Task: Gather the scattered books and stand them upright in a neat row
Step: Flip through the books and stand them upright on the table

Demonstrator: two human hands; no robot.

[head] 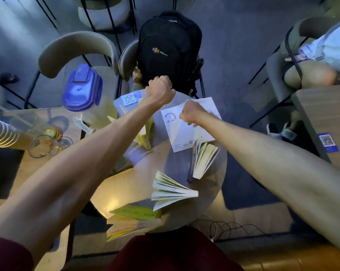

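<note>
Several books are spread over a small round table [141,184]. A white book [186,132] lies flat at the far side. A dark-covered book [201,160] stands fanned open to the right. In the middle a book with pale pages [171,192] is also fanned open. A yellow book [135,217] sits splayed at the near edge. Another yellow book [145,134] shows partly under my left forearm. My left hand [160,90] is a closed fist over the table's far edge. My right hand [191,114] is a closed fist above the white book. I see nothing in either fist.
A black backpack [169,49] sits on a chair beyond the table. A blue-lidded jug [83,89], glasses [44,145] and stacked paper cups [1,133] stand on the left. A seated person [319,61] and another table [325,118] are at the right. Cables [223,226] lie on the floor.
</note>
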